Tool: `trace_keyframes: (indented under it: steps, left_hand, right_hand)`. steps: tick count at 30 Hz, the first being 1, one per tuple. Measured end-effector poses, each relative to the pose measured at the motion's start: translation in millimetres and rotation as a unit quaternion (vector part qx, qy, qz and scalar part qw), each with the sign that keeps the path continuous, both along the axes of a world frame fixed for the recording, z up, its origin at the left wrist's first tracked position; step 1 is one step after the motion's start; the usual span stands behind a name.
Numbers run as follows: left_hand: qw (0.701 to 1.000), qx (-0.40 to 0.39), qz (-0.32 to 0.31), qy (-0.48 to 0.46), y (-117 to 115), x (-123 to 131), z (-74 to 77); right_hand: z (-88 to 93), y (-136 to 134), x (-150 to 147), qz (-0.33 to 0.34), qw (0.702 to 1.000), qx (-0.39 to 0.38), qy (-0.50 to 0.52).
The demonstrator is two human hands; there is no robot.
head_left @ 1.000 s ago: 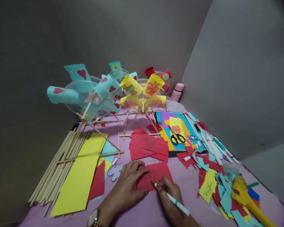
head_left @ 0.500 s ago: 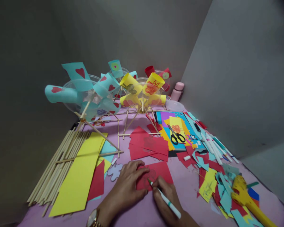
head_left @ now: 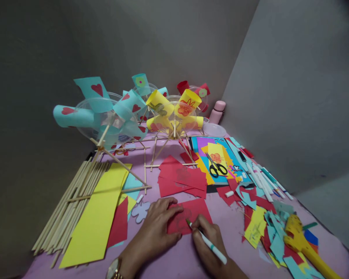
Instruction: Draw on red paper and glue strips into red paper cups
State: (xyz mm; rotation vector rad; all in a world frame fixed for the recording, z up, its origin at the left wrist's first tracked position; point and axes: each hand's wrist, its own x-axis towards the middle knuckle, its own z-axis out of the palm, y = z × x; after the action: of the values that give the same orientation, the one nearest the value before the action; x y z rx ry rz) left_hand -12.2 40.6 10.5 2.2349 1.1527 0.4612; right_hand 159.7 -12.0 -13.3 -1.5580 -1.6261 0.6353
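A red paper piece (head_left: 199, 207) lies in front of me with a faint dark drawing on it. My left hand (head_left: 161, 219) rests with spread fingers on its left side, pressing it to the table. In my right hand (head_left: 208, 236) a white marker with a green band (head_left: 211, 247) is pinched, its tip touching the paper near the drawing. Just beyond lie several overlapping red paper pieces (head_left: 182, 178), the top one with a faint drawing. Left of my left hand sits a pale flower-shaped cutout (head_left: 140, 212), with a small white cap (head_left: 140, 198) by it.
Pinwheel-like models with blue (head_left: 93, 93) and yellow paper cups (head_left: 189, 104) stand on stick frames behind. Wooden sticks (head_left: 66, 209) and yellow strips (head_left: 95, 224) lie left. Right are scissors (head_left: 218, 169), markers (head_left: 258, 180), paper scraps (head_left: 275, 232) and a yellow glue gun (head_left: 304, 244).
My right hand and the marker have shifted slightly to the right across the red paper. My left hand stays in place.
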Motion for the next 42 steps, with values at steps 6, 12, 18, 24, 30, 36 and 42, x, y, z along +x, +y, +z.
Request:
trace_keyframes:
  steps: [6, 12, 18, 24, 30, 36, 42]
  left_hand:
    - [1.000, -0.009, 0.006, 0.004, -2, 0, 2.1]
    - [1.000, -0.016, 0.005, 0.012, -1, 1, 5.4]
    - [1.000, -0.018, 0.002, 0.018, -1, 1, 4.6]
    - [1.000, 0.001, -0.006, 0.017, -1, -1, 2.3]
    - [1.000, 0.026, -0.004, 0.007, -1, -2, -3.4]
    - [0.999, 0.032, -0.005, 0.006, -1, -2, -5.0]
    - [0.999, 0.034, -0.003, 0.006, -2, -2, -5.1]
  right_hand:
    - [0.8, -1, 5, -0.008, 1.000, -0.010, -0.007]
    - [-4.1, -3, 8, -0.002, 1.000, -0.013, -0.008]
    - [-1.8, -3, 7, -0.004, 0.999, 0.019, -0.036]
    - [-4.8, -3, 7, -0.009, 0.995, 0.053, -0.082]
    - [-2.9, -5, 7, 0.005, 0.992, 0.079, -0.102]
    - [-1.8, -6, 5, 0.013, 0.991, 0.084, -0.102]
    - [-3.5, -7, 4, 0.027, 0.994, 0.081, -0.072]
